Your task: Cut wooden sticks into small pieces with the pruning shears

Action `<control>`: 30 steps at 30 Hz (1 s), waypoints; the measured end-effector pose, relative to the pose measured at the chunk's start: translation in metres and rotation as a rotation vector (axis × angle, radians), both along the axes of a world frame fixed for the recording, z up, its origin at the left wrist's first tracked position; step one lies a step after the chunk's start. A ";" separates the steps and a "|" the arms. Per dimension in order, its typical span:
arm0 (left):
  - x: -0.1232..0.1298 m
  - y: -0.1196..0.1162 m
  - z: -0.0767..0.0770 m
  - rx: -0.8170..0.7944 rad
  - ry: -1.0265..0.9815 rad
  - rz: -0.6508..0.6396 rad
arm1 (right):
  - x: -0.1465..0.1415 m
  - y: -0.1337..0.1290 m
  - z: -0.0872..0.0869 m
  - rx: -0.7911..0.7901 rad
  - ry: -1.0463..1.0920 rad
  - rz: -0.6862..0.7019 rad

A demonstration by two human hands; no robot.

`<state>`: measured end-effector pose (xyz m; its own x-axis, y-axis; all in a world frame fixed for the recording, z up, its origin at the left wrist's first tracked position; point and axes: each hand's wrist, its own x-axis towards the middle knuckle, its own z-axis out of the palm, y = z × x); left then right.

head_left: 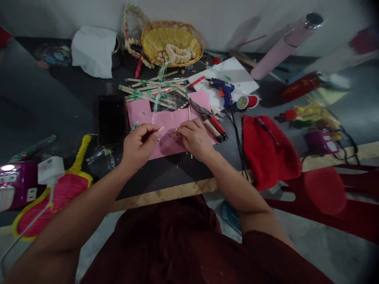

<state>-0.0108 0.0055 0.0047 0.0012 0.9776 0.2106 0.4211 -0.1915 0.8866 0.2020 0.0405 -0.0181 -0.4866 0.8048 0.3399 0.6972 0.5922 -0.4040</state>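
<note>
Over a pink sheet of paper (168,118), my left hand (139,144) pinches a short pale stick piece (161,129) between thumb and fingertips. My right hand (197,138) is closed at the fingertips on a small cluster of short stick pieces (174,135); whether these are joined is too small to tell. A thin pale stick (190,113) sticks out beyond the right hand, partly hidden by it. Pruning shears (207,114) with red and cream handles lie just right of that hand. Bamboo sticks, some in green-printed wrappers (156,90), are strewn behind the paper.
A phone (111,119) lies left of the paper. Behind are a wicker basket (173,31) and a pink bottle (275,57). A blue glue gun (223,90), a red thread spool (252,101) and a red cloth (269,154) with a pen are on the right.
</note>
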 end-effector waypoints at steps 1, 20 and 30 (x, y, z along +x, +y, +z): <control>0.000 0.000 0.000 -0.007 -0.004 -0.008 | -0.001 -0.001 0.003 -0.001 0.041 0.012; 0.007 -0.005 0.002 0.042 0.105 -0.132 | -0.027 -0.025 0.016 -0.386 0.674 0.064; 0.008 -0.008 0.009 0.004 0.168 -0.135 | -0.026 -0.027 0.018 -0.499 0.763 0.102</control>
<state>-0.0029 -0.0023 0.0140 0.1677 0.9653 0.2004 0.5333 -0.2598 0.8051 0.1758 0.0131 -0.0005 -0.3500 0.9099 0.2226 0.0905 0.2694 -0.9588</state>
